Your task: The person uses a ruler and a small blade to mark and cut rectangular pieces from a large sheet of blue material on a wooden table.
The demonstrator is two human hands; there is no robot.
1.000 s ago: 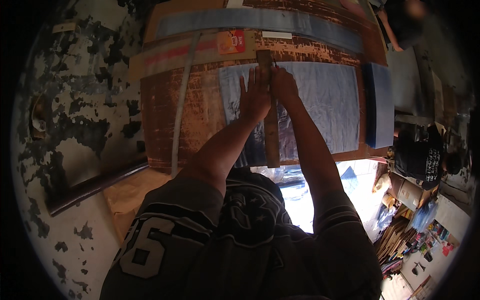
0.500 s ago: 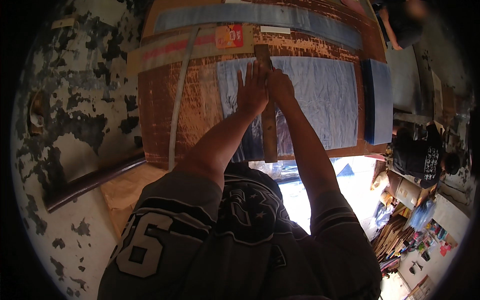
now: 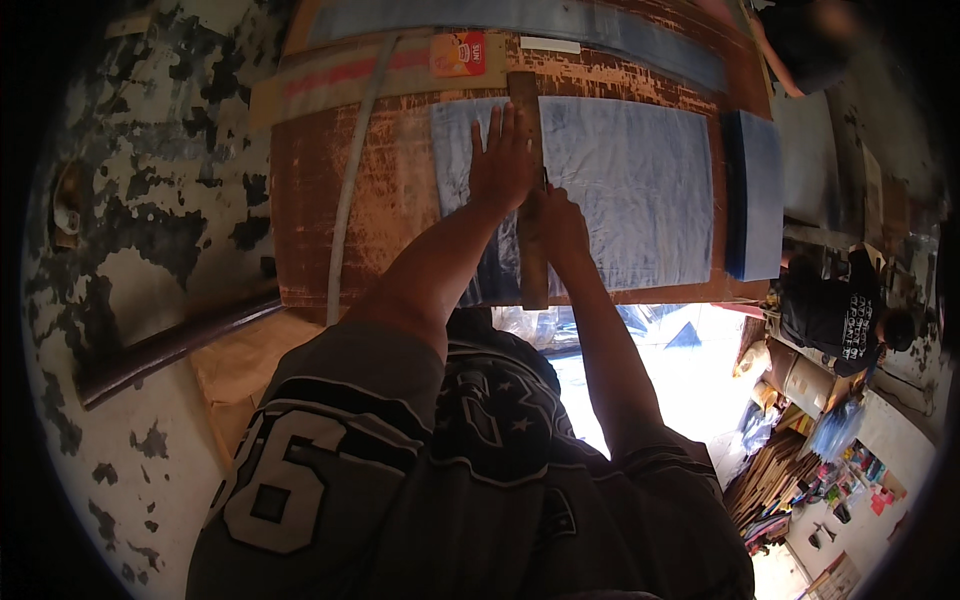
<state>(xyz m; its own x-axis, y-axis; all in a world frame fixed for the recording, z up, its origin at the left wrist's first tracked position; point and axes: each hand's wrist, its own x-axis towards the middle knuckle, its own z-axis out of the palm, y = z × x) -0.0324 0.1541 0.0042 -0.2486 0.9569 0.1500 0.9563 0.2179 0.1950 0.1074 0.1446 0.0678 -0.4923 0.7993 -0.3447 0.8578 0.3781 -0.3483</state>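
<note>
The bluish sheet (image 3: 630, 190) lies flat on the brown, scuffed worktop (image 3: 390, 200), right of the middle, running nearly to the near edge and stopping short of the right edge; it is thin, film-like and finely wrinkled, pale over most of its width and darker and shinier toward its near left corner. A narrow brown straightedge (image 3: 535, 250) crosses it from beyond its far side to the worktop's near edge. The left hand (image 3: 500, 165) is flat with fingers spread, over the sheet and the straightedge's left side. The right hand (image 3: 560, 225) is closed around a slim dark tool (image 3: 546, 178), mostly hidden, its exposed part alongside the straightedge's right side. A blue slab-like stack (image 3: 752, 195) sits at the worktop's right edge. Compared with one second ago, the right hand has come down the straightedge, from near its far end to about midway, closer to the near edge, while the left hand has kept its place near the far end.
</note>
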